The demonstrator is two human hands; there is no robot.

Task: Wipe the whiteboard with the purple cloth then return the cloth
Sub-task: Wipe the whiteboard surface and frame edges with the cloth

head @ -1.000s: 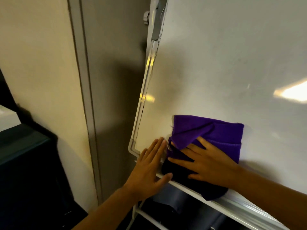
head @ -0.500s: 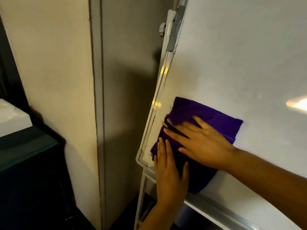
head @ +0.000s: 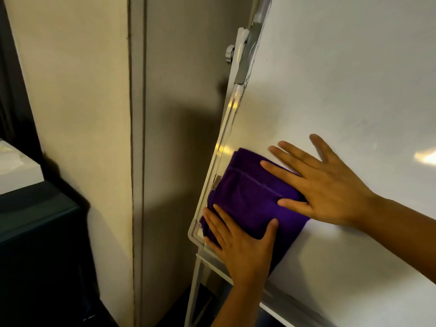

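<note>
The folded purple cloth (head: pixel 247 199) lies flat against the whiteboard (head: pixel 354 79) at its lower left corner, its left side over the metal frame. My left hand (head: pixel 240 246) presses on the cloth's lower left part, fingers flat and pointing up. My right hand (head: pixel 318 182) lies flat with spread fingers on the cloth's upper right edge, its outer fingers resting on bare board. Neither hand curls around the cloth.
The board stands on a metal easel with a clamp knob (head: pixel 230 54) on its left post and a tray rail (head: pixel 295 300) along the bottom. A cream wall and grey pillar (head: pixel 165 138) are to the left. A dark cabinet (head: pixel 40 244) bears a white box (head: pixel 16 166).
The cloth has slid left into the board's corner and now looks folded smaller. My left hand moved from the frame onto the cloth. My right hand shifted to the cloth's right edge.
</note>
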